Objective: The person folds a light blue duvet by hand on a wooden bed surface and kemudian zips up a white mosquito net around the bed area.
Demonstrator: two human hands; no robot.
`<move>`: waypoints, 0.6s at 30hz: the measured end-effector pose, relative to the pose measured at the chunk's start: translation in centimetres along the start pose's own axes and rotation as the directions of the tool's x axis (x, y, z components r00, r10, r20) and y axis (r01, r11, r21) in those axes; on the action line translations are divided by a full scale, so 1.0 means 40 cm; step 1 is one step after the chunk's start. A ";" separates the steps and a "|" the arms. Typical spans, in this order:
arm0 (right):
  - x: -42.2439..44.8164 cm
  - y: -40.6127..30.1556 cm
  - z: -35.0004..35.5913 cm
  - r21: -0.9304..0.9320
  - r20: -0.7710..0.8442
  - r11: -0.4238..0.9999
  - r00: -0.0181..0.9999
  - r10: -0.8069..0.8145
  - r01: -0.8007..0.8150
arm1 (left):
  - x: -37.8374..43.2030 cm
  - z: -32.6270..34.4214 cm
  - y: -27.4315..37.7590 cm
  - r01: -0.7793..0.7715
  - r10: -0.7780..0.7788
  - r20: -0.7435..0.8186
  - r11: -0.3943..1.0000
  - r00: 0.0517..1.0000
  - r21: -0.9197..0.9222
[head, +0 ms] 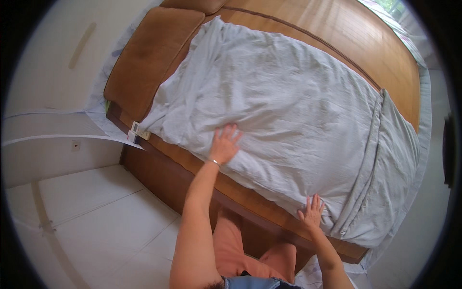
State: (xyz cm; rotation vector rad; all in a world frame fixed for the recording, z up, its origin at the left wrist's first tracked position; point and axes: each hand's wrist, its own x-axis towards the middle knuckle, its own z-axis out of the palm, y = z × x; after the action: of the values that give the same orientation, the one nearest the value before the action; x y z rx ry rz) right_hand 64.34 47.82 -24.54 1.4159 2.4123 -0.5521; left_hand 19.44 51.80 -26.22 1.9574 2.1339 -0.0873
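Observation:
A pale grey-white cloth cover [281, 97] lies spread and wrinkled over the bed, with a folded band across its right part. On its near side my left hand [225, 144] lies palm down, fingers apart, a bracelet at the wrist. Farther right, my right hand [312, 213] rests flat on the cover's near edge, beside the folded band. Neither hand grips anything.
Brown pillows [155, 54] lie at the bed's upper left. A remote control [140, 130] and a small box [132, 136] sit at the left corner. A tan mat [346, 32] covers the bed, whose brown edge [231, 202] runs before my legs. White netting hangs around.

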 end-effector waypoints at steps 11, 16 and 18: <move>0.125 -0.205 -0.093 -0.033 0.314 0.920 0.870 0.380 -0.390 | -0.280 -0.211 -0.790 0.854 -0.854 -0.044 0.514 0.518 0.077; 0.298 -0.290 -0.275 -0.196 0.520 0.912 0.751 0.407 -0.359 | -0.327 -0.204 -0.838 0.680 -0.721 -0.033 0.667 0.692 -0.303; 0.401 -0.271 -0.288 -0.202 0.434 0.927 0.820 0.374 -0.316 | -0.312 -0.186 -0.861 0.626 -0.680 -0.006 0.679 0.733 -0.385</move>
State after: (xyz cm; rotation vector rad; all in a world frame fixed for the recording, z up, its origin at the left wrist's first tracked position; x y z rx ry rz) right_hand 46.57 60.64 -19.31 1.4265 1.7304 -0.5640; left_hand -14.71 37.79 -20.43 0.9419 2.6219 0.3182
